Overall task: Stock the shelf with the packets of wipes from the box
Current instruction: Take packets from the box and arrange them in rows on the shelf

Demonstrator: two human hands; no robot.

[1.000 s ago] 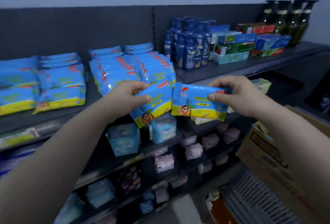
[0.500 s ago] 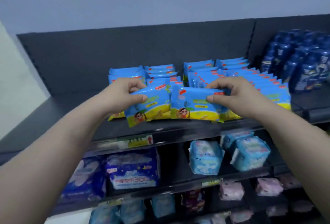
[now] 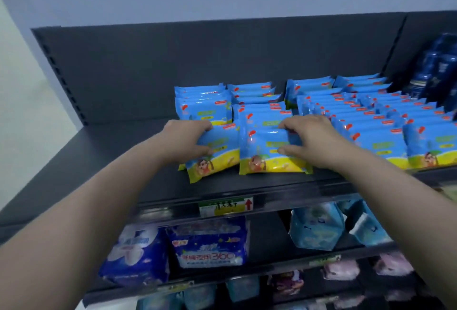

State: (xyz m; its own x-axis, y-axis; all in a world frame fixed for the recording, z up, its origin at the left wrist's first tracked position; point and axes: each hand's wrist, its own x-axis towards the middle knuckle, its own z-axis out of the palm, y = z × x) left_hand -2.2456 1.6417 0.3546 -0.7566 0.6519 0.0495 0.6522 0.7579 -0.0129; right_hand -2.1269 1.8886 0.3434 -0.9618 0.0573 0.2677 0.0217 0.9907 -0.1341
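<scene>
Head view, left hand [image 3: 188,139] gripping tilted blue-yellow packet [image 3: 218,158], right hand [image 3: 310,139] gripping second packet [image 3: 262,153]

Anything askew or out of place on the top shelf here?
Only the left packet, gripped by the left hand: it is tilted, one bottom corner swung toward the shelf front, while the right packet in the right hand and the stocked rows face squarely forward. Nothing looks spilled or damaged.
</scene>
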